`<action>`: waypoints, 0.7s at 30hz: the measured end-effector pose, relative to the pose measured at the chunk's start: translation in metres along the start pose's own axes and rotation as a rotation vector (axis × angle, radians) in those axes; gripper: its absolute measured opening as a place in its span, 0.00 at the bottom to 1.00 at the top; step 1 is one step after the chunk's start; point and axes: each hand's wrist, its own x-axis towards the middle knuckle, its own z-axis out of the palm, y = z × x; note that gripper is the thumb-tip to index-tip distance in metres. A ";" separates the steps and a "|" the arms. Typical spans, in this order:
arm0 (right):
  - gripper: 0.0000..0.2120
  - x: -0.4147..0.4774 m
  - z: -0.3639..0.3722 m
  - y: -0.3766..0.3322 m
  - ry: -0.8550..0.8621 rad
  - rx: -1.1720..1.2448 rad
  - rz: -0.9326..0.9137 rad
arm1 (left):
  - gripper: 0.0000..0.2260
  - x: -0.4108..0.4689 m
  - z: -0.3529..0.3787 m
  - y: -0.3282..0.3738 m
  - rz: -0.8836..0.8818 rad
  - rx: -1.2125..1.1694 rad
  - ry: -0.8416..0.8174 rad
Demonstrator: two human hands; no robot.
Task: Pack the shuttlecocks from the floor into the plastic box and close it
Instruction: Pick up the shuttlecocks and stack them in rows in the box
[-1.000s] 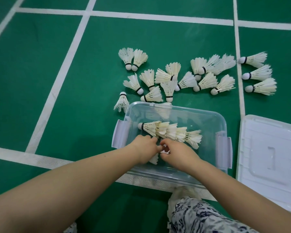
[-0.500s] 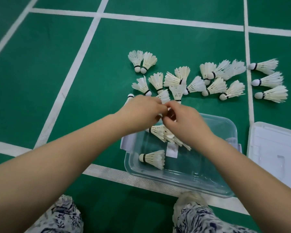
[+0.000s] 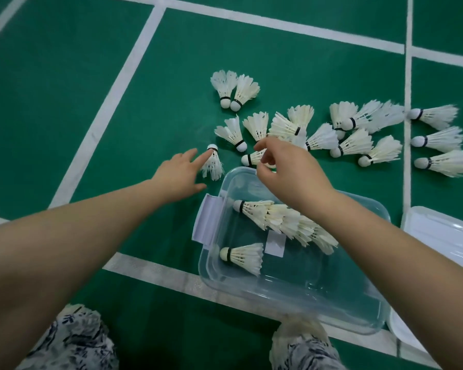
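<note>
A clear plastic box (image 3: pixel 286 292) stands open on the green floor in front of me. Inside lie a nested row of white shuttlecocks (image 3: pixel 281 217) and one single shuttlecock (image 3: pixel 241 256). Several more shuttlecocks (image 3: pixel 353 140) are scattered on the floor beyond the box. My left hand (image 3: pixel 178 173) is open, its fingers touching a lone shuttlecock (image 3: pixel 212 164) left of the box. My right hand (image 3: pixel 289 166) hovers over the box's far rim, fingers curled at another shuttlecock (image 3: pixel 251 158) on the floor; whether it grips it I cannot tell.
The box's white lid (image 3: pixel 444 249) lies flat on the floor to the right. White court lines (image 3: pixel 110 102) cross the green floor. My patterned knees (image 3: pixel 72 343) show at the bottom edge.
Both hands left the box and moved apart out to the floor, the left toward the lone shuttlecock, the right toward one beyond the far rim. A single shuttlecock now lies in the box.
</note>
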 end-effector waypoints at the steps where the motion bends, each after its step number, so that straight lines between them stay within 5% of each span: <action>1: 0.16 0.004 0.002 0.002 -0.005 -0.013 0.002 | 0.38 0.004 0.000 0.003 0.005 -0.005 0.009; 9: 0.16 0.024 0.019 0.013 -0.038 -0.056 0.013 | 0.39 0.023 -0.003 0.015 0.115 0.016 -0.100; 21: 0.16 0.018 0.024 0.017 0.031 -0.055 0.000 | 0.25 0.018 0.002 0.019 0.057 -0.202 0.076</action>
